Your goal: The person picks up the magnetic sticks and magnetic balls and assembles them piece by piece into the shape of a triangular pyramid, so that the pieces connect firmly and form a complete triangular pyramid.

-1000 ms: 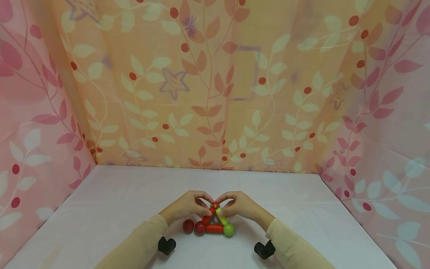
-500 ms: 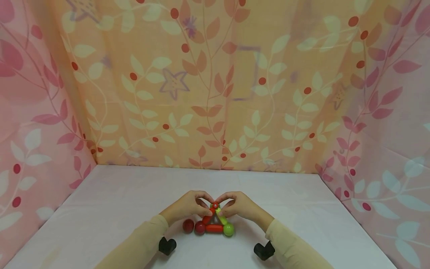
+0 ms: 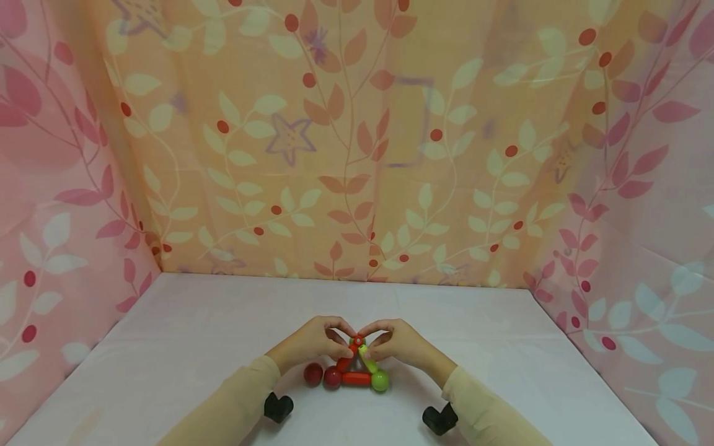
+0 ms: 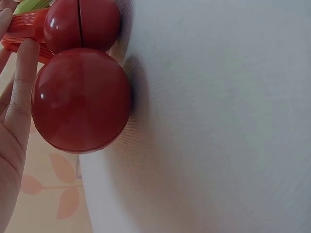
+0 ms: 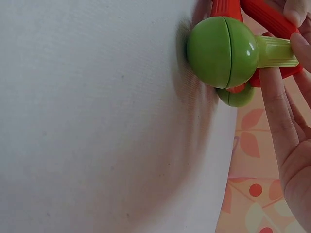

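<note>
White table (image 3: 195, 347) unchanged, both hands' grips still pinching the stick triangle (image 3: 357, 365) apex.

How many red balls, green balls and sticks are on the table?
Red balls: 2
Green balls: 1, plus a second green one partly hidden in the right wrist view
Red sticks: 2
Green sticks: 1
Total: 7

A: What encloses the scene?
B: Three hanging cloth panels: an orange back curtain (image 3: 357, 142) printed with pale leaves, red berries and faint purple stars, flanked by a pink left curtain (image 3: 56, 204) and a pink right curtain (image 3: 647, 204) bearing the same leaf-and-berry pattern.

A: And the work surface?
B: A white tabletop (image 3: 223, 322), evenly and softly lit, meeting the back curtain along a straight edge.
</note>
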Action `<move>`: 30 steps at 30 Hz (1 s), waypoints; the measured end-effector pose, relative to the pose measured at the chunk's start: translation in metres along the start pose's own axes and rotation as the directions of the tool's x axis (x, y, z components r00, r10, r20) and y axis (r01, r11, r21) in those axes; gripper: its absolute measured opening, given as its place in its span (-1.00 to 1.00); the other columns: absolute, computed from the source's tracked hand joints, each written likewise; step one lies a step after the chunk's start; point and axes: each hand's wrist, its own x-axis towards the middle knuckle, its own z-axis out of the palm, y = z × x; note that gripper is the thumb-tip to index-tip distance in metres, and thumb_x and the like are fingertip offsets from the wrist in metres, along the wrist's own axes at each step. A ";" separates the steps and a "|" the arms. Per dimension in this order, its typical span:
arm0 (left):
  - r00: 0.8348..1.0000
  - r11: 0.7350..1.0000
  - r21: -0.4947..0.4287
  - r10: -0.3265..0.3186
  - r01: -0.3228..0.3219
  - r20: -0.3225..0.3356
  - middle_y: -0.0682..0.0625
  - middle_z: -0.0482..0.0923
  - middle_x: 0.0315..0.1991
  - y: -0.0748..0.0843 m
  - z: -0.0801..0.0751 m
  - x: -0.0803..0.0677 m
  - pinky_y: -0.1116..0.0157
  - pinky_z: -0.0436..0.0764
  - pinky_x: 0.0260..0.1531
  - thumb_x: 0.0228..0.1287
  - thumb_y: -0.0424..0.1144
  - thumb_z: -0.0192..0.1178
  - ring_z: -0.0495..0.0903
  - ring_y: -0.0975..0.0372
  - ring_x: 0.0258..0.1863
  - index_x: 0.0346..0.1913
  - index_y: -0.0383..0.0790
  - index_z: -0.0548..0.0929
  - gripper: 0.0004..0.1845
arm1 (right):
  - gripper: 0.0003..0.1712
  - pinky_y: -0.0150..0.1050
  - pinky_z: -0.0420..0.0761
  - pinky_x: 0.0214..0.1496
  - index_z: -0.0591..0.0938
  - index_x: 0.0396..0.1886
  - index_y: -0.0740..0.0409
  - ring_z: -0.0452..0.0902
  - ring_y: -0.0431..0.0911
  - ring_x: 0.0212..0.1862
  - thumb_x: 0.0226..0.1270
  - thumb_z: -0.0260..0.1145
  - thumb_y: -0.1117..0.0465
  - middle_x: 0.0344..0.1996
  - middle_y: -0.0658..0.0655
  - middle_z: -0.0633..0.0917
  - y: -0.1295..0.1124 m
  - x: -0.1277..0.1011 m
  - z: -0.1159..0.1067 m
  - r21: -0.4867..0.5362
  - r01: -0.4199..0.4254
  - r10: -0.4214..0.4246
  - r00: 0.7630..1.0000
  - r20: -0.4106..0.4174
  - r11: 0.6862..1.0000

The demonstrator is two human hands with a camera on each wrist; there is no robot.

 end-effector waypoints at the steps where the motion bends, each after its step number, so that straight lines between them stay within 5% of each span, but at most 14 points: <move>1: 1.000 1.000 -0.003 -0.001 0.001 0.001 -0.05 0.68 -0.18 0.000 0.000 0.000 0.26 0.66 -0.32 0.08 -0.19 0.49 0.66 0.21 -0.33 -0.08 -0.06 0.70 -0.68 | -0.56 -0.19 0.74 -0.10 0.69 0.06 0.17 0.71 -0.16 -0.27 0.15 0.49 0.26 -0.32 0.14 0.80 0.000 0.000 0.000 0.001 -0.001 0.001 1.000 -0.001 1.000; 22: 1.000 1.000 -0.014 0.023 -0.023 0.015 -0.02 0.72 -0.24 0.000 -0.005 -0.003 0.26 0.67 -0.25 0.10 -0.18 0.46 0.67 0.21 -0.25 -0.03 -0.11 0.70 -0.66 | -0.57 -0.22 0.73 -0.07 0.68 0.07 0.24 0.70 -0.13 -0.13 0.16 0.44 0.30 -0.18 0.22 0.78 0.001 -0.007 0.001 0.008 0.058 -0.057 0.998 -0.028 0.998; 30: 0.996 0.993 0.088 0.084 -0.080 -0.034 -0.16 0.69 -0.01 -0.001 -0.017 -0.014 0.22 0.60 -0.01 0.16 -0.20 0.41 0.66 0.21 -0.05 0.02 -0.22 0.68 -0.64 | -0.52 -0.24 0.70 0.00 0.65 0.09 0.33 0.71 -0.06 -0.02 0.19 0.47 0.24 0.01 0.35 0.72 0.001 -0.019 -0.005 0.023 0.051 -0.047 0.990 -0.133 0.998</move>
